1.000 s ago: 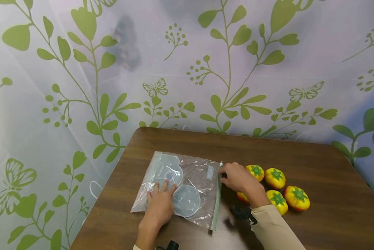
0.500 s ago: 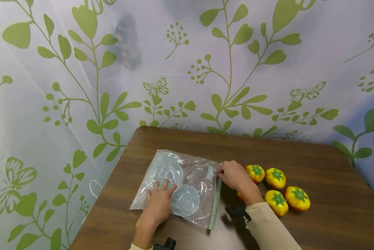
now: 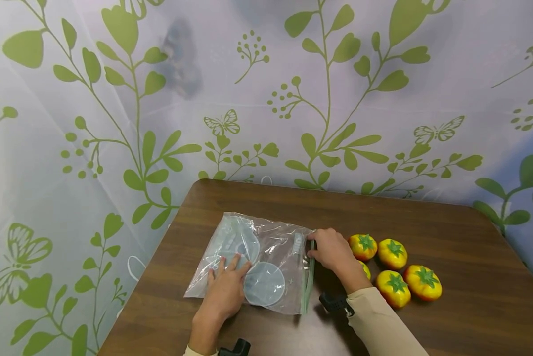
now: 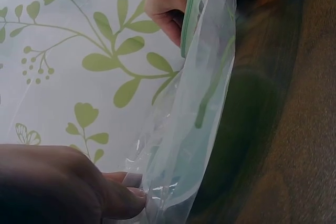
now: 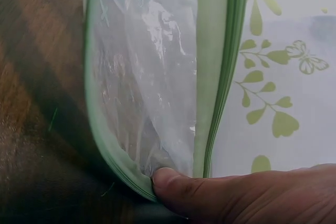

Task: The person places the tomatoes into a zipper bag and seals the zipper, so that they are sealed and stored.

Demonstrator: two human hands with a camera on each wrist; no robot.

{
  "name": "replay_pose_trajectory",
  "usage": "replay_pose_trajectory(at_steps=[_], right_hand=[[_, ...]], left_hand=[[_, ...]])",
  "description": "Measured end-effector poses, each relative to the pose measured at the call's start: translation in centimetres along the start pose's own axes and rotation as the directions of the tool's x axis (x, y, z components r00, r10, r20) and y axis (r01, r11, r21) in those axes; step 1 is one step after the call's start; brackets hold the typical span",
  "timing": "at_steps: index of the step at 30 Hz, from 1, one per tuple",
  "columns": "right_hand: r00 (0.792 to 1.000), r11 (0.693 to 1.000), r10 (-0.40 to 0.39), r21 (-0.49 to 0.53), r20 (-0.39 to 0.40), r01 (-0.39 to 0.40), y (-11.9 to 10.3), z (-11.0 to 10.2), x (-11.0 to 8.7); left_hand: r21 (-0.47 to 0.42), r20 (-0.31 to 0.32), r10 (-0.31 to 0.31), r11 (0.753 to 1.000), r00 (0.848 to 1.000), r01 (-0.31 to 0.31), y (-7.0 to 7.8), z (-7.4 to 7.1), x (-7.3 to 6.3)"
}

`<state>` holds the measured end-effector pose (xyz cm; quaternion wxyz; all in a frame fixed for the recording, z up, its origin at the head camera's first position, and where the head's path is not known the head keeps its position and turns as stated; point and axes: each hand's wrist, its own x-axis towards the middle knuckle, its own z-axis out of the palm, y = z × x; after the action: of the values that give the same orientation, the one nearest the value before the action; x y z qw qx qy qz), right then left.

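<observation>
A clear zip bag point(image 3: 273, 242) with a pale green closure strip lies on the table, showing pale blue rounded prints. My left hand point(image 3: 224, 291) rests on its left part with spread fingers. At the strip's far corner, my right hand point(image 3: 335, 252) pinches the edge between thumb and fingers. From the right wrist, the bag's mouth point(image 5: 157, 77) gapes between two green edges, and the right thumb point(image 5: 184, 187) presses at its near corner. The left wrist view has the left hand point(image 4: 68, 182) touching the plastic and the raised green edge point(image 4: 191, 14) beside the right hand.
Several yellow-and-red toy fruits point(image 3: 392, 254) with green leafy tops sit right of the bag, one partly hidden behind the right forearm. The brown wooden table point(image 3: 471, 247) ends at a leaf-patterned cloth backdrop point(image 3: 266, 99).
The right hand has shifted slightly left with the bag's edge. The green strip has parted into two edges and the mouth has opened. The left hand stays nearly in place.
</observation>
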<state>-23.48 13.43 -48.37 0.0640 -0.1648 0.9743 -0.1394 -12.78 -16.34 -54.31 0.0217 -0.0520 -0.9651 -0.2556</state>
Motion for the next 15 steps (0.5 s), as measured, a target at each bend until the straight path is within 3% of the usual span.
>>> replay_pose_trajectory(at_steps=[10,15], right_hand=[[1.000,1.000,0.009,0.002,-0.003,-0.009,-0.2,-0.1,0.0],[1.000,1.000,0.025,0.015,0.000,-0.025,-0.3,-0.1,-0.1]], left_hand=[[-0.037,0.033,-0.009,0.999,0.999,0.010,1.4,-2.4,-1.0],[-0.031,0.034,0.071,0.997,0.997,-0.070,1.8,-3.7,-0.7]])
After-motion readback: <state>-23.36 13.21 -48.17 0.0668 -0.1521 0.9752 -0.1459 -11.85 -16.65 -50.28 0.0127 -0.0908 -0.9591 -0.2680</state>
